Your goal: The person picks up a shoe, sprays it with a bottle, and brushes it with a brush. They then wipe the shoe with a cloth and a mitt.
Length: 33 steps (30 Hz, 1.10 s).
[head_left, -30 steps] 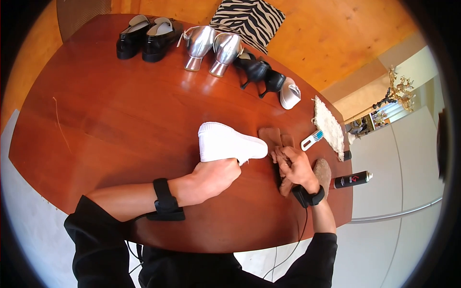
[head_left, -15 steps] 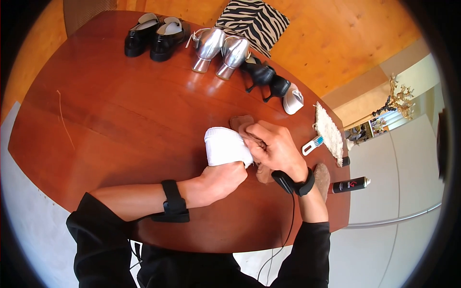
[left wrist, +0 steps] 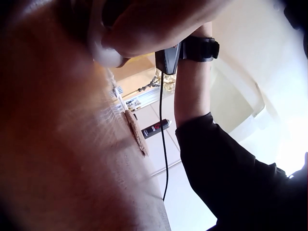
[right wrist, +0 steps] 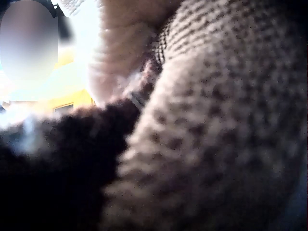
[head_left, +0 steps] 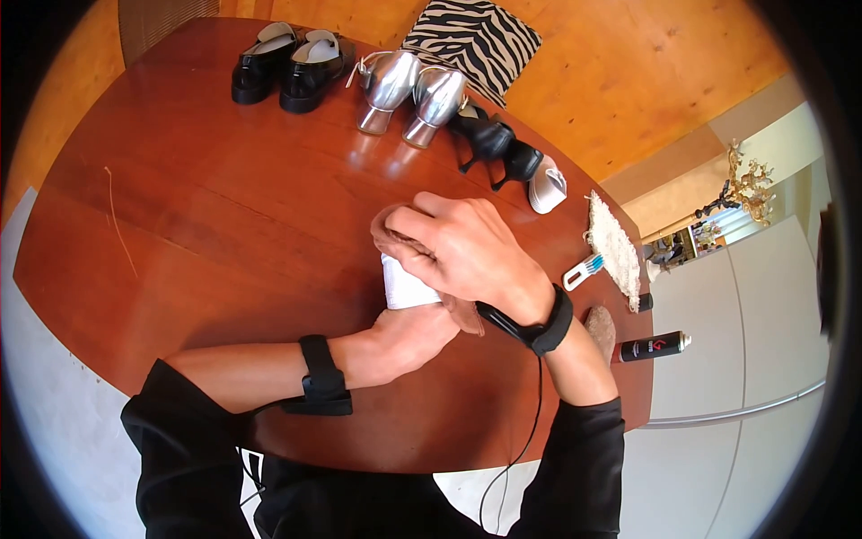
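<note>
My left hand grips a white shoe by its opening, above the near middle of the table. With bent fingers my right hand holds a soft brown cloth against the shoe's upper. Hand and cloth cover most of the shoe in the head view, and a flap of cloth hangs beside the left hand. The left wrist view catches a blurred pale end of the shoe below the hand. Coarse-textured fabric fills much of the right wrist view.
Along the table's far edge stand black loafers, silver heeled shoes, black heels and another white shoe. To the right lie a brush, a shaggy pale cloth, a brown fuzzy pad and a black spray can.
My right hand has moved left with the brown cloth, from the table beside the shoe onto the shoe. The left hand keeps its grip, and the shoe's toe has become hidden.
</note>
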{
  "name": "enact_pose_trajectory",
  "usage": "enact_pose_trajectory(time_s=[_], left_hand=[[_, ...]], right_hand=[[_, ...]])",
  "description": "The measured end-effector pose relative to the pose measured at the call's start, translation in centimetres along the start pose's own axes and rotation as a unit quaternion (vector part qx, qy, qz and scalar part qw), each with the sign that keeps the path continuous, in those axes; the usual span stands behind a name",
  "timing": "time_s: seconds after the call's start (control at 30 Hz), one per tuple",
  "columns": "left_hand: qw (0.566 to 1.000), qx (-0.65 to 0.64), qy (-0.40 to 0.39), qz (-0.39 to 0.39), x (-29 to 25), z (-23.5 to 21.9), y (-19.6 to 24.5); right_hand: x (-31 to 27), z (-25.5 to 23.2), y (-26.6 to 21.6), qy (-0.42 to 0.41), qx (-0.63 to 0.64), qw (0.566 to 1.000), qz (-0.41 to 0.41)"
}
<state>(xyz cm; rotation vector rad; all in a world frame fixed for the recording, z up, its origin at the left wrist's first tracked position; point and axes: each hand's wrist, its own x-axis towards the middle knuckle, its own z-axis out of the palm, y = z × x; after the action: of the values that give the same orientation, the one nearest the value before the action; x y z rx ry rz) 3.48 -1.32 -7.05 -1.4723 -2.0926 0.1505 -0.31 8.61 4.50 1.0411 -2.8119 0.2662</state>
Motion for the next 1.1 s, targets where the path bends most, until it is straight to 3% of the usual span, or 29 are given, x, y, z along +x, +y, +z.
enact_pose_trajectory(time_s=[0.13,0.2,0.23,0.3,0.43,0.5,0.63,0.7,0.77,0.87,1.0,1.1], left_hand=[[0.986,-0.137,0.079,-0.057,0.3,0.0,-0.1],[0.981,-0.112,-0.149,0.046,0.7,-2.7,-1.7],[0.981,-0.112,-0.149,0.047,0.6,-2.3,-1.5],[0.975,-0.208,-0.067,-0.043,0.3,-0.7,-0.9],[0.988,-0.147,-0.040,-0.012,0.2,-0.7,-1.1],[0.982,-0.166,-0.091,0.013,0.5,-2.0,-1.7],[0.989,-0.112,-0.087,0.038,0.4,-1.8,-1.7],[0.987,-0.055,-0.109,0.103,0.4,-1.8,-1.8],[0.989,-0.040,-0.112,0.091,0.4,-1.9,-1.7],[0.987,-0.016,-0.131,0.095,0.3,-1.7,-1.5],[0.981,-0.003,-0.150,0.126,0.5,-1.9,-1.7],[0.982,-0.007,-0.159,0.099,0.5,-1.9,-1.4]], right_hand=[[-2.0,-0.1,1.1,0.005,-0.031,1.000,-0.001],[-3.0,-0.2,1.5,0.012,-0.034,0.999,0.001],[-3.6,-0.2,1.8,0.012,-0.034,0.999,0.002],[-5.1,0.1,2.8,0.022,-0.034,0.999,0.018],[-8.9,-0.4,4.4,0.018,-0.041,0.997,0.068],[-10.4,-0.6,4.5,0.029,-0.045,0.995,0.084],[-14.0,0.0,5.7,0.013,-0.070,0.987,0.141],[-15.9,0.7,6.2,-0.062,-0.101,0.977,0.175],[-17.8,1.7,6.6,-0.058,-0.098,0.978,0.176],[-19.1,1.8,6.1,-0.022,-0.036,0.969,0.241],[-19.2,1.9,6.2,0.031,-0.005,0.966,0.257],[-18.0,2.6,5.9,0.087,0.019,0.963,0.255]])
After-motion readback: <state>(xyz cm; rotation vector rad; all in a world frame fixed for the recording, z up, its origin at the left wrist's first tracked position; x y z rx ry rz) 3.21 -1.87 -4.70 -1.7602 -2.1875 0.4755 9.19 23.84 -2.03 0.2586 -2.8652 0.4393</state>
